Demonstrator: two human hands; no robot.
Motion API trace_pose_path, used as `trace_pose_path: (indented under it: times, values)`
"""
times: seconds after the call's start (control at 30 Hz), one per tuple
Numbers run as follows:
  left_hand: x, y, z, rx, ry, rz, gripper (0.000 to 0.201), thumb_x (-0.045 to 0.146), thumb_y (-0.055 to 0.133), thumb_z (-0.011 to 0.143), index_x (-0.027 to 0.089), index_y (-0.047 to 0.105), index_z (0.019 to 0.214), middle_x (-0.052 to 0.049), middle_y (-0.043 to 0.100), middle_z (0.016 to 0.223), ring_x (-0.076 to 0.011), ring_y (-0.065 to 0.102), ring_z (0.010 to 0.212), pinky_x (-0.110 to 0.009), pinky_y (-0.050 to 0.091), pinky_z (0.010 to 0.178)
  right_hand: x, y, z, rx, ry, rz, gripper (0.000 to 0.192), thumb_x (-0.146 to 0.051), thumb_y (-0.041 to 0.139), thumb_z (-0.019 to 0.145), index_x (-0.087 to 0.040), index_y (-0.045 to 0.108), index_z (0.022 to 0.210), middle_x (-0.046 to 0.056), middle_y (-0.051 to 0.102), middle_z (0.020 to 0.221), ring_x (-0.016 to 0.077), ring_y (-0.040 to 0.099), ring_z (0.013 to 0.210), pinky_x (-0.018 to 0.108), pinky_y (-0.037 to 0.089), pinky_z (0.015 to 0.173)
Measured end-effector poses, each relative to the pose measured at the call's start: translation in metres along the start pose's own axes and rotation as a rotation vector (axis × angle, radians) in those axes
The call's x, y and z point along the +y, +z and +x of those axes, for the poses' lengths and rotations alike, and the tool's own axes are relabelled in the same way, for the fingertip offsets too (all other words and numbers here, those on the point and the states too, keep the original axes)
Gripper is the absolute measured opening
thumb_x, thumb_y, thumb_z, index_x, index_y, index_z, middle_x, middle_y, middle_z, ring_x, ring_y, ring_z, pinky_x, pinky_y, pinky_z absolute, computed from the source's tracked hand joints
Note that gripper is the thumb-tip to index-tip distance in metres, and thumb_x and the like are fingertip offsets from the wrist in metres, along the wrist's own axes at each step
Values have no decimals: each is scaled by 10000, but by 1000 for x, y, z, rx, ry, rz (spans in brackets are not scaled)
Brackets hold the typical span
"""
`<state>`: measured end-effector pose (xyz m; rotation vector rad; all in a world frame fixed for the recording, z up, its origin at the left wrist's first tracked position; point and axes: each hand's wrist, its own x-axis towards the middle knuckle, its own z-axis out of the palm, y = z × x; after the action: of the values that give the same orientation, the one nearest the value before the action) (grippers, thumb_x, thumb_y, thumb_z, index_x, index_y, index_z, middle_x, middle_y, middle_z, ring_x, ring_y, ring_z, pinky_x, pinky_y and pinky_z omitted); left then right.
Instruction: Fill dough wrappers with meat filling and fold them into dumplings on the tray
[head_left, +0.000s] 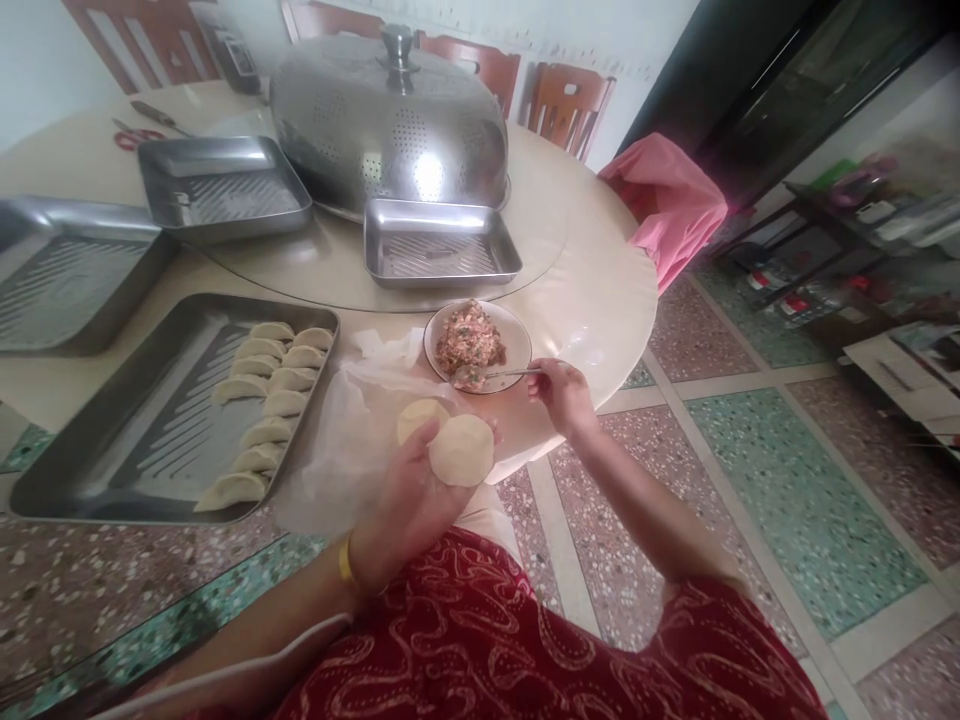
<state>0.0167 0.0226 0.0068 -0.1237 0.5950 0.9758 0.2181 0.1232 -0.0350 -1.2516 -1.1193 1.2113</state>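
Note:
My left hand (411, 500) holds a round dumpling wrapper (463, 451) across its fingers, the thumb at the wrapper's left edge. Behind it another wrapper (420, 415) shows on thin white plastic (341, 430). My right hand (564, 396) is closed on the thin handle of a metal utensil (517, 372), probably a spoon. Its far end is in the minced filling (471, 345), heaped in a shallow white bowl (523, 335). To the left, several folded dumplings (270, 435) lie in two rows along the right side of a large metal tray (165, 420).
Smaller metal trays (442, 280) (225, 225) (75, 310) stand farther back. A big perforated steel dome (390, 120) covers the table's middle. Red-handled scissors (135, 138) and a knife (161, 117) lie at the back left. Pink cloth (671, 200) hangs beyond the table's right edge.

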Motion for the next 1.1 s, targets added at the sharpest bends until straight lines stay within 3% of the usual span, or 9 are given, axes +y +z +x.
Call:
trace_pose_path:
  times: [0.2,0.43,0.57,0.7,0.9,1.1]
  values:
    - [3,6,7,5,23,1,335,345,489,923,85,665,1040,-179,702,1129,-285,647,1119,-479,473,1052,-12,0,12,-15,177,126,192,-356,661,746,-171,629,703,10,615,506,107,534,425,221,471,399]
    - [11,17,13,-2,7,-9,427,386,437,937,84,600,1193,-158,702,1123,-277,653,1089,-467,490,1004,-57,-16,5,-9,159,153,170,-291,605,828,-163,654,727,4,629,568,89,553,479,212,489,445]
    - [13,20,18,-67,1,-12,503,436,451,937,98,548,1297,-145,708,1102,-266,665,1046,-426,502,956,-91,-15,-12,-76,-93,-52,267,-386,595,874,-192,647,698,-15,602,535,80,530,443,217,464,413]
    - [7,20,21,-97,10,-65,485,431,413,959,119,558,1300,-110,725,1025,-244,678,994,-404,486,970,-113,2,-35,-188,-335,-348,332,-471,576,905,-213,658,714,-4,620,599,92,569,506,237,490,455]
    - [1,21,17,-67,-43,-166,522,414,335,989,75,512,1344,-121,724,1038,-229,675,1017,-371,483,978,-122,26,-60,-320,-613,-640,362,-411,441,990,-228,604,724,-1,633,663,102,614,574,246,498,473]
    - [3,14,13,-104,-6,-175,480,419,332,987,115,578,1266,-90,744,957,-213,696,911,-394,463,1009,-119,26,-77,-354,-761,-747,250,-357,437,999,-260,644,897,2,693,731,125,659,626,271,554,523]
